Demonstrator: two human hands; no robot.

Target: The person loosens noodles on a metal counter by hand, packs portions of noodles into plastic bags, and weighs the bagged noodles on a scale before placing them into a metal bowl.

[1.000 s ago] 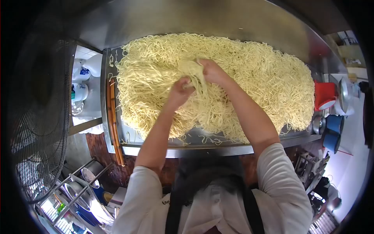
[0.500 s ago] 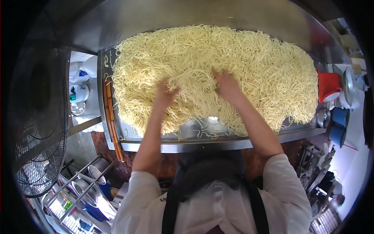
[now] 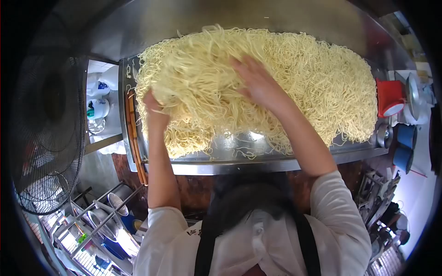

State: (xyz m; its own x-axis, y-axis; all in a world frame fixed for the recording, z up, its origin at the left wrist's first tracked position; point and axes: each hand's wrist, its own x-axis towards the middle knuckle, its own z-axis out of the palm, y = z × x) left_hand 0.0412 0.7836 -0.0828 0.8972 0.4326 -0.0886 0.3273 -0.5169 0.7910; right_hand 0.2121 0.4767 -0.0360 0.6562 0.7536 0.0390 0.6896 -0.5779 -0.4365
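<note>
While a great heap of yellow noodles (image 3: pixel 285 78) covers nearly the whole steel counter (image 3: pixel 258 163), I see both hands up in the pile near its left end. The left hand (image 3: pixel 155 110) sits close to the counter's left edge, its grip half buried under a lifted mass of strands, so I cannot tell how its fingers stand. The right hand (image 3: pixel 258 83) lies on top of that same raised clump, nearer the middle, its grip spread flat with fingers wide against the noodles. The lifted clump (image 3: pixel 198 69) stands higher and looser than the rest, strands trailing down toward the front edge, where a bare patch of steel shows. I judge the loosening of the heap as partway along: the left portion is being fluffed, while the broad stretch toward the right end lies flatter and looks untouched for now. By the right edge stand a red container (image 3: pixel 386 99) and blue tubs (image 3: pixel 405 138); a fan (image 3: pixel 46 138) stands off left.
</note>
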